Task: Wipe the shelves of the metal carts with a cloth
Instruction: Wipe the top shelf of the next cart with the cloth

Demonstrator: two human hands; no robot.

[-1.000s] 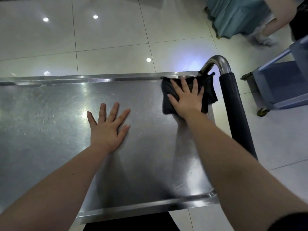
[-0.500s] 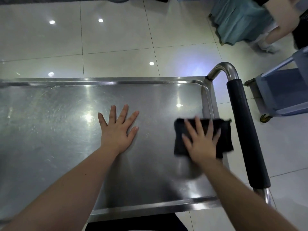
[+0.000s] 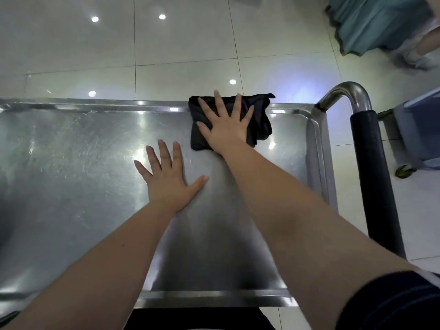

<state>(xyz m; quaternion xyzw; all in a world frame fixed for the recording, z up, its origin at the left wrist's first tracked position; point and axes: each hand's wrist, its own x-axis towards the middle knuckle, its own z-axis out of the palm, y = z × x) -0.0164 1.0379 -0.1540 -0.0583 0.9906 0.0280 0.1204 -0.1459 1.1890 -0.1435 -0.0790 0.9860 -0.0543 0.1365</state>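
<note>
the black cloth [image 3: 260,115] has swept from beside the right rim [image 3: 314,144] to the far rim [image 3: 107,107] of the cart's top shelf [image 3: 71,163], so the right end looks done and the wide left stretch, i judge, remains. the right hand [image 3: 228,129] presses it flat with straight, spread fingers, gripping nothing; the left hand [image 3: 166,182] is released, palm flat on bare steel. the shallow rimmed shelf carries the cloth and both hands.

The cloth [image 3: 259,120] under the right hand [image 3: 228,129] is black with a purple streak; the shelf [image 3: 71,163] under the left hand [image 3: 166,179] is silvery grey with fine scratches. Right of the right hand the handle grip [image 3: 373,175] is black and a trolley [image 3: 419,139] blue, and the floor [image 3: 185,44] beyond both hands is pale cream tile.
</note>
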